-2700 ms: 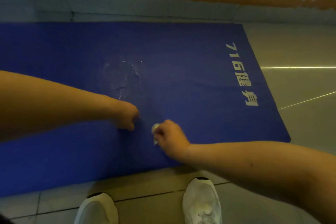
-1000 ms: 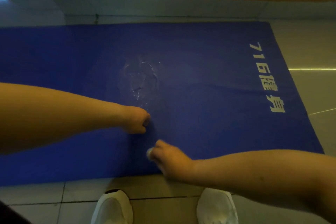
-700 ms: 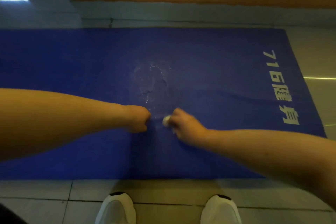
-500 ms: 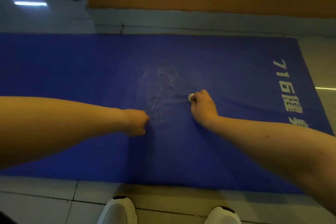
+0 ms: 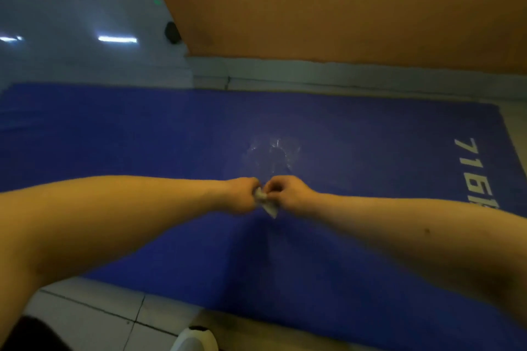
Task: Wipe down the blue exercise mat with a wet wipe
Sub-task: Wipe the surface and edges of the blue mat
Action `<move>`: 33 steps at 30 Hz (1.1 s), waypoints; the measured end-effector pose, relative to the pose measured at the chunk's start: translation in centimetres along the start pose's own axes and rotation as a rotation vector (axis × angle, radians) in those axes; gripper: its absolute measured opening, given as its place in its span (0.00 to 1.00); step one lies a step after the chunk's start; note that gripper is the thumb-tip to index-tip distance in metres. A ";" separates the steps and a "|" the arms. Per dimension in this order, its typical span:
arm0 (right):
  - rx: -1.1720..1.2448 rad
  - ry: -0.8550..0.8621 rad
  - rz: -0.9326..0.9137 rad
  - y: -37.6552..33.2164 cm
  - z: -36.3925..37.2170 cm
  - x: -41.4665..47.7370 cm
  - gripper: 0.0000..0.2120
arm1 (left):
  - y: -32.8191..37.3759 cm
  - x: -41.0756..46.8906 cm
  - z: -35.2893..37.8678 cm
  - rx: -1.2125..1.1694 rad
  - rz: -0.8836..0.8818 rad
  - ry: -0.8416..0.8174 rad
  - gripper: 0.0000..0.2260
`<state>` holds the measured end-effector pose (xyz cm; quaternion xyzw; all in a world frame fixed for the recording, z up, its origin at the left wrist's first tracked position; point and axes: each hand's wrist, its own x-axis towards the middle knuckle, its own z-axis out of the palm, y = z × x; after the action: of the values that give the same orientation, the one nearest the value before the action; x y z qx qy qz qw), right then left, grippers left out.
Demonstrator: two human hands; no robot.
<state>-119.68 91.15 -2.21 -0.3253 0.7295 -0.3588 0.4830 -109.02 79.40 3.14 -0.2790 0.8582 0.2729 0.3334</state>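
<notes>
Head view: arms outstretched, we pinch the wet wipe (image 5: 266, 203) with curled left hand (image 5: 243, 194) and right hand (image 5: 288, 194); the blue exercise mat (image 5: 142, 137) runs left-right.

The mat (image 5: 142, 137) is showing a matt blue surface, seemingly foam, with pale printed lettering (image 5: 473, 174) lying flat on it. A wet patch (image 5: 271, 157) is glistening near its middle. The wipe (image 5: 266, 202) is hanging as thin, crumpled white cloth. The floor tiles (image 5: 94, 319) are shining glossy and smooth, and the orange wall (image 5: 342, 3) is presenting a smooth, matt face.
</notes>
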 end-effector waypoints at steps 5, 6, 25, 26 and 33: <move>0.326 -0.006 0.091 -1.9 -3.4 0.1 0.04 | 1.7 -1.4 -2.7 -0.556 -0.032 0.055 0.14; 0.402 -0.020 0.111 -2.2 -3.4 -0.2 0.02 | 1.7 -2.0 -3.0 -0.595 -0.040 0.058 0.14; 0.471 0.189 0.328 -1.8 -3.2 -0.1 0.07 | -3.4 1.8 -3.9 -0.450 0.029 0.002 0.01; 0.485 0.207 0.318 -2.0 -3.1 0.0 0.07 | -3.1 2.0 -3.7 -0.515 0.067 -0.017 0.02; 0.418 0.412 0.409 -3.0 -2.3 2.2 0.13 | -3.7 6.2 -4.2 -0.753 0.264 -0.070 0.11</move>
<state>-122.18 88.26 -0.03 0.0125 0.7724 -0.4542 0.4438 -112.20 72.29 0.22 -0.2596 0.7145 0.6183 0.1992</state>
